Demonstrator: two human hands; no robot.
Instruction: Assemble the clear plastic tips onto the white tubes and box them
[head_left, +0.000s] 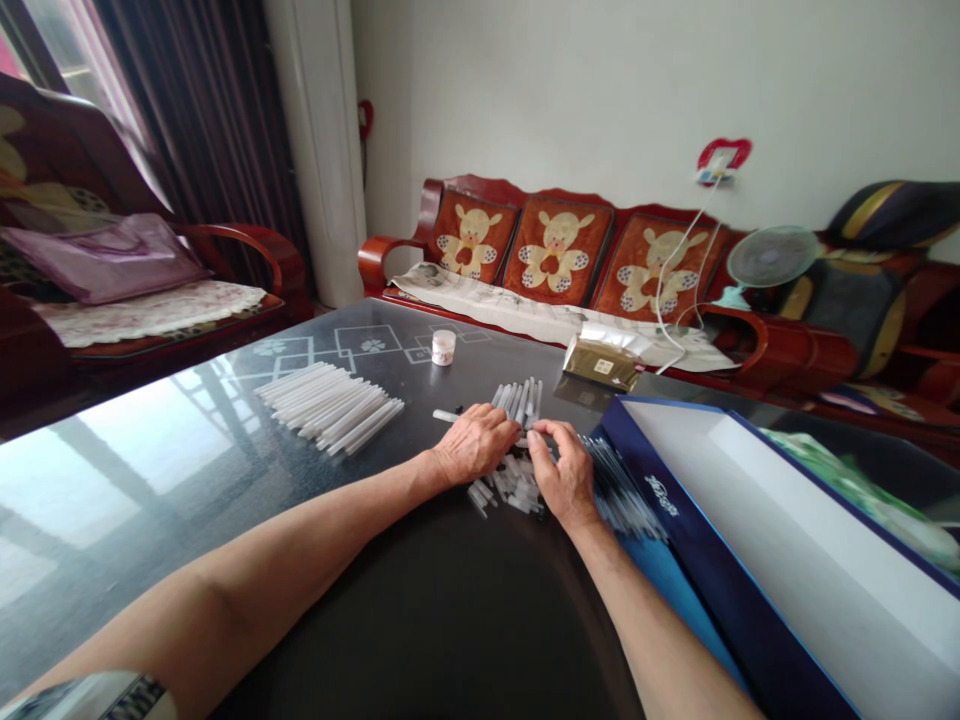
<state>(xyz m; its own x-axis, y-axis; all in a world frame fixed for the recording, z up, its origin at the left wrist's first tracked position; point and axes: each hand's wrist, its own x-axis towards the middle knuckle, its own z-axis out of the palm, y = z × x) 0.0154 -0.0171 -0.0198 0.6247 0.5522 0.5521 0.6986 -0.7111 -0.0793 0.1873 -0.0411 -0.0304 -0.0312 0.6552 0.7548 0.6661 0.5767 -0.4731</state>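
My left hand [480,442] is closed, its curled fingers pointing right over the black table. From behind it a slim white tube [446,415], like a pen barrel, juts out to the left. My right hand [564,470] pinches with thumb and forefinger close to the left fingertips; what lies in the pinch is too small to make out. Short clear pieces [517,482], like pen caps, lie heaped under and between the hands. Just beyond them are several upright-looking translucent tubes [521,398]. Thin dark-tipped rods [626,495] lie beside my right wrist.
Long white tubes [330,405] lie in a row at left. Behind stand a small white tub [443,348] and a tissue pack [602,362]. A large blue box [720,560] with a white inside takes up the right side, by a green plastic bag [862,490].
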